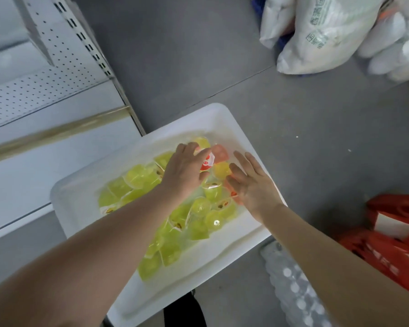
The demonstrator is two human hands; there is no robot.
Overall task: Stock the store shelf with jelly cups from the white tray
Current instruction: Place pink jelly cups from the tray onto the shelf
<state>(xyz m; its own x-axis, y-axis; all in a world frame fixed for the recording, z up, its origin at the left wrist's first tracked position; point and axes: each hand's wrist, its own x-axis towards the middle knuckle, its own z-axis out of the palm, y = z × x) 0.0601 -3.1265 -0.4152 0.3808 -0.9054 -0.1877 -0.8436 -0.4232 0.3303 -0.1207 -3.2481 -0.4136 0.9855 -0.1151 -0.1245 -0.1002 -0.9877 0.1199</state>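
The left forearm (85, 260) fills the 7 o'clock corner, and the left hand (185, 172) curls fingers and thumb round a red-lidded jelly cup (207, 162) in the white tray (222, 119). The right hand (254, 187), just beside it at 3 o'clock, lies flat with straight fingers on the heap, gripping nothing. Mostly green jelly cups (137, 182) fill the tray, with grey floor (198, 55) around it, the store shelf (33, 166) at 9 o'clock, white sacks (321, 31) at 1 o'clock and red packaging (397, 234) at 4 o'clock.

A person's bare left hand (187, 172) and right hand (252, 187), on bare forearms (92, 244) entering from 7 and 4 o'clock.
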